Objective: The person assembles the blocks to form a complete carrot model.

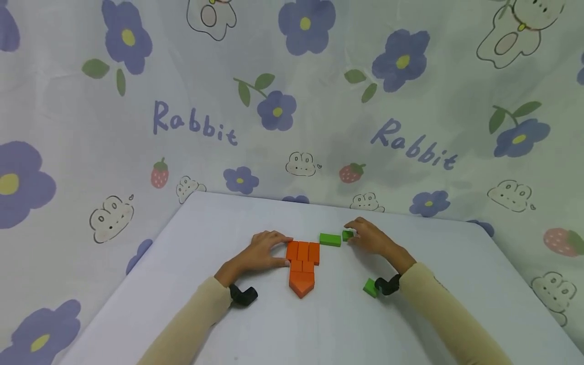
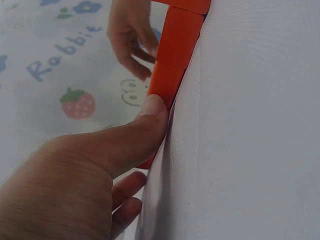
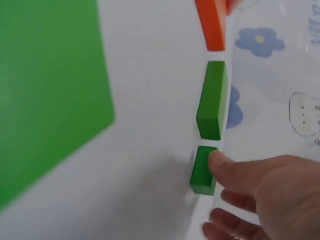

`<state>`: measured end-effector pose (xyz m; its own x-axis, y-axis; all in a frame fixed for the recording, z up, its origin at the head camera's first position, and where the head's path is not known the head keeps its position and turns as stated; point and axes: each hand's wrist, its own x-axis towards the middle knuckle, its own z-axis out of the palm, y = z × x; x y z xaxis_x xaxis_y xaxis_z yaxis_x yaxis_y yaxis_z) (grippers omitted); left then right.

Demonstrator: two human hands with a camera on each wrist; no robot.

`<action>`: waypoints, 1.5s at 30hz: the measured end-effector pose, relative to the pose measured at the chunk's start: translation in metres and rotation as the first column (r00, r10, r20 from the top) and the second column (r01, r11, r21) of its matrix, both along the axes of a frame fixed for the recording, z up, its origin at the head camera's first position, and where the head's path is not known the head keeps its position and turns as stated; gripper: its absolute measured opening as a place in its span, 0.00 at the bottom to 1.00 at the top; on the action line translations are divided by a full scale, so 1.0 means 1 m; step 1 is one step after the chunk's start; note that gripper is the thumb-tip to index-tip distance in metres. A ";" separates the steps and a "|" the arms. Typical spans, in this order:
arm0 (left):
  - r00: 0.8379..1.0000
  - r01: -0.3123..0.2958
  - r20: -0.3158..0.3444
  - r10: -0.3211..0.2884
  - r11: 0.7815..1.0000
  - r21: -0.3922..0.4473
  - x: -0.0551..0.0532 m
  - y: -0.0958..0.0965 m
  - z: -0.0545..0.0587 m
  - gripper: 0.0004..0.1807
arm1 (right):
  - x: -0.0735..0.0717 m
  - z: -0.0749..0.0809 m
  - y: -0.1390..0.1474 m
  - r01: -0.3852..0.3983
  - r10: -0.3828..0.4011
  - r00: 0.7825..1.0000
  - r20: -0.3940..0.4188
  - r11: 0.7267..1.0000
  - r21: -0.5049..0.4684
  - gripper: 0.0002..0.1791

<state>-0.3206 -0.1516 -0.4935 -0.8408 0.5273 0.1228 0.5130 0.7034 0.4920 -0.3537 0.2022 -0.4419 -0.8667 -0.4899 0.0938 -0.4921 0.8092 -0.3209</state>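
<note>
Orange blocks lie together on the white table: three side by side [image 1: 303,251], two smaller ones [image 1: 302,266] nearer, then a pointed block [image 1: 301,284]. My left hand [image 1: 262,252] pinches the leftmost orange block [image 1: 291,250] between thumb and index finger. Its thumb [image 2: 152,106] presses an orange side in the left wrist view. To the right, a longer green block [image 1: 330,240] lies just apart from the orange group. My right hand [image 1: 373,239] pinches a small green block [image 3: 203,167] beside the longer one; the thumb partly covers it.
Another green block [image 1: 370,288] lies near the right wrist and fills the left of the right wrist view. Black wrist cameras [image 1: 244,296] sit low over the table. A patterned cloth [image 1: 319,126] hangs behind the table's far edge.
</note>
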 end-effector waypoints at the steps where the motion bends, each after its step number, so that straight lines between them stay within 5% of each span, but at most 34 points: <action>1: 1.000 -0.001 0.003 0.001 1.000 0.000 0.001 0.000 0.000 0.38 | 0.001 0.000 -0.002 -0.008 0.008 1.000 -0.013 1.000 0.001 0.23; 12: 1.000 -0.005 -0.005 0.005 1.000 0.016 0.002 -0.002 0.002 0.38 | 0.000 -0.003 -0.022 -0.081 0.085 0.995 -0.054 0.994 0.070 0.19; 20: 1.000 -0.011 0.014 0.011 1.000 0.021 0.004 0.002 0.003 0.37 | 0.001 -0.001 -0.030 -0.090 0.090 0.995 -0.030 0.996 -0.009 0.15; 25: 1.000 -0.016 0.015 0.015 1.000 0.017 0.004 0.001 0.004 0.37 | -0.004 0.008 -0.058 -0.079 0.080 0.997 0.018 0.997 -0.025 0.15; 31: 1.000 -0.013 0.026 0.012 1.000 0.029 0.004 0.001 0.005 0.37 | -0.014 0.001 -0.080 -0.057 0.063 0.989 0.134 0.997 -0.052 0.17; 45: 0.999 -0.016 0.033 0.015 1.000 0.025 0.004 0.001 0.006 0.37 | -0.023 0.002 -0.090 -0.015 0.034 0.959 0.281 0.997 -0.069 0.14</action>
